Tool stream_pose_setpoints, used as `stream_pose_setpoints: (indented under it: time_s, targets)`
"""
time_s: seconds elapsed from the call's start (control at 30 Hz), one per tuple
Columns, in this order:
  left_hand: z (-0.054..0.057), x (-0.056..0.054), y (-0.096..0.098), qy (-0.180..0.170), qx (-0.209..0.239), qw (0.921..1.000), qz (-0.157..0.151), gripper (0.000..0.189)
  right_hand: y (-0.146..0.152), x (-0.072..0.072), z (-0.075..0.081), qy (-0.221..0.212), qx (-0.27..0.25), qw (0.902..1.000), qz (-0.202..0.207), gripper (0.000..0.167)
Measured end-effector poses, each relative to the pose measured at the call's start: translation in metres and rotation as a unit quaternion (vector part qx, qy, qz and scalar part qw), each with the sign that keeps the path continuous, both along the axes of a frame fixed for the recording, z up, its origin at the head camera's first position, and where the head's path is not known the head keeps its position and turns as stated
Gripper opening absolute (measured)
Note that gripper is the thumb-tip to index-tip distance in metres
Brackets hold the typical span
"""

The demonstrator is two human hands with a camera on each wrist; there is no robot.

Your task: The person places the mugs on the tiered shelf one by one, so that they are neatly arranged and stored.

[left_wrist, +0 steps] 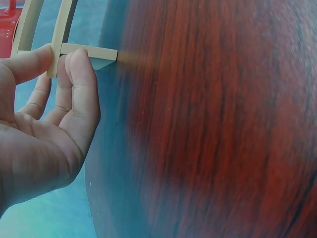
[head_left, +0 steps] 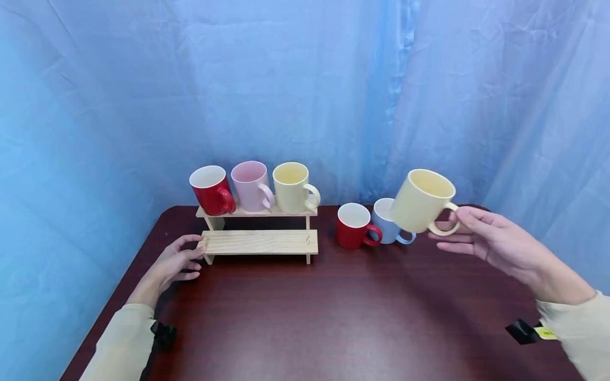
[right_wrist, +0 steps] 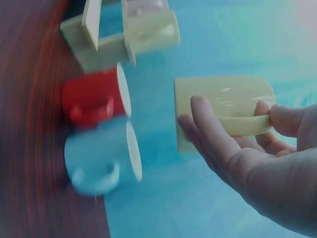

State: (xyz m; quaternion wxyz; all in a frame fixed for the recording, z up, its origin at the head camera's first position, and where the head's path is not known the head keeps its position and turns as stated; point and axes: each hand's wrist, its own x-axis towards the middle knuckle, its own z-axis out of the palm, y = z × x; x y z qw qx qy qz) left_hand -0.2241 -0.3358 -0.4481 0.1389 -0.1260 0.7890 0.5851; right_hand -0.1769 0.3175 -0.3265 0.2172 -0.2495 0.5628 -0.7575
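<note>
By its handle, my right hand (head_left: 500, 246) pinches a pale yellow mug (head_left: 419, 203), slightly tilted and raised above the table. In the right wrist view the thumb and a finger close on that mug's handle (right_wrist: 247, 125). A two-tier wooden rack (head_left: 259, 242) stands at the back left. My left hand (head_left: 173, 264) grips the left end of its lower board (left_wrist: 55, 59) between thumb and fingers. On the upper tier sit a red mug (head_left: 209, 193), a pink mug (head_left: 250, 188) and another yellow mug (head_left: 290, 190), side by side.
Right of the rack, a red mug (head_left: 351, 230) with a white inside stands on the dark wood table (head_left: 324, 317). Beside it is a light blue mug (head_left: 385, 227), partly hidden behind the held mug. Blue curtains (head_left: 295, 79) hang behind the table and at the sides.
</note>
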Motion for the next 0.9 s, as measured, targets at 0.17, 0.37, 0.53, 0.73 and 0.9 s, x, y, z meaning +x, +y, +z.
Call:
stream_pose_setpoints:
  time_s: [0.17, 0.37, 0.53, 0.73, 0.9]
  targets:
    - [0.0, 0.0, 0.0, -0.002, 0.01, 0.9999, 0.003, 0.067, -0.043, -0.002, 0.002, -0.019, 0.038, 0.9991, 0.008, 0.034]
    - [0.0, 0.0, 0.0, -0.005, 0.014, 0.9999, 0.006, 0.066, -0.102, -0.01, -0.009, -0.035, 0.079, 0.9956, 0.037, 0.027]
    - [0.0, -0.001, -0.001, -0.004, 0.016, 0.9998, 0.006, 0.065, -0.16, -0.015, -0.016, -0.04, 0.098, 0.9931, 0.05, 0.022]
    - [0.001, 0.0, -0.002, -0.004, 0.022, 0.9997, 0.009, 0.063, -0.237, -0.019, -0.026, -0.081, 0.096, 0.9887, 0.082, 0.026]
    - [0.002, 0.001, 0.0, -0.004, 0.02, 0.9998, 0.009, 0.063, -0.293, -0.027, -0.033, -0.098, 0.101, 0.9854, 0.096, 0.021]
